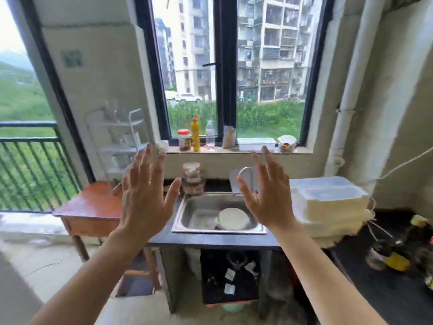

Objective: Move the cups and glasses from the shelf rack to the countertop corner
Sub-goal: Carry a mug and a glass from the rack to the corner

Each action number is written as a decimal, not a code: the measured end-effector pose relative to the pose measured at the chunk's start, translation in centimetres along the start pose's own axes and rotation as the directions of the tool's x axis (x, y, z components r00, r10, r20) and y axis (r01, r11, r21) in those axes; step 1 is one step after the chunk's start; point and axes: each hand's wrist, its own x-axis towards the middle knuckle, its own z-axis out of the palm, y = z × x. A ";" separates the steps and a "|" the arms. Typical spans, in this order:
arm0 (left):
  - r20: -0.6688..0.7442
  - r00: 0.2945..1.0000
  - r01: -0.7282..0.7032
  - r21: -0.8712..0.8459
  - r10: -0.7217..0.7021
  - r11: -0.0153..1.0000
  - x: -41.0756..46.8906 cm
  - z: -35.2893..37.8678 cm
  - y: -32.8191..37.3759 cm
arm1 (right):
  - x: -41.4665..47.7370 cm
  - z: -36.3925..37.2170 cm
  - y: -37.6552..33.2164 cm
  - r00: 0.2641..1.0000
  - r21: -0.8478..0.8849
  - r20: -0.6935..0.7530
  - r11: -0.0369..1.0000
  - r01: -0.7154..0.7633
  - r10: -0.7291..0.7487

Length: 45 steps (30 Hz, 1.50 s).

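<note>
The person is holding both arms out toward a stainless steel sink (pixel 199 212), backs of the hands facing the camera. The left hand (pixel 145 195) is spreading its fingers straight and grasping nothing. The right hand (pixel 269 195) is also released, with straight fingers and nothing in it.

A white tiered metal shelf rack (pixel 117 141) is standing at the far left on a reddish-brown wooden table (pixel 93 205), against the pale wall. Clear drinking glasses (pixel 113 109) are sitting on its top tier. They are blurred, and what the lower tiers are holding is too faint to tell. The left hand's fingertips are covering the rack's lower right part in view.

A dark stone countertop (pixel 210 240) is running around the sink and on toward the near right. A round white plate (pixel 233 218) is lying in the sink. A stack of white plastic containers (pixel 328 202) is sitting on the countertop just right of the sink.
</note>
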 end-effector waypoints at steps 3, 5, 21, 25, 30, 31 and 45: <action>-0.002 0.996 0.086 0.062 -0.086 0.994 0.7 -0.5 -6.5 | 2.9 6.2 -4.1 0.997 0.055 0.032 0.996 0.072 -0.074; -0.012 0.993 0.121 0.081 -0.121 0.989 1.0 -0.2 -9.8 | 4.6 9.6 -5.7 0.992 0.097 0.050 0.989 0.108 -0.113; 0.051 0.952 0.283 0.232 -0.302 0.931 15.0 15.4 -32.2 | 22.2 41.3 -6.2 0.972 0.310 0.152 0.942 0.125 -0.179; 0.069 0.918 0.364 0.238 -0.390 0.900 20.1 19.2 -38.1 | 27.9 48.2 -6.3 0.966 0.330 0.200 0.940 0.090 -0.163; 0.046 0.905 0.406 0.204 -0.423 0.891 24.0 21.5 -45.6 | 31.7 55.6 -8.6 0.942 0.426 0.280 0.903 0.049 -0.183; 0.036 0.903 0.415 0.190 -0.429 0.890 24.9 21.9 -47.3 | 32.3 57.0 -9.2 0.938 0.447 0.297 0.894 0.029 -0.179; 0.134 0.945 0.317 -0.139 -0.300 0.938 37.6 32.0 -70.1 | 36.8 77.2 -21.0 0.842 0.377 0.540 0.894 -0.243 0.001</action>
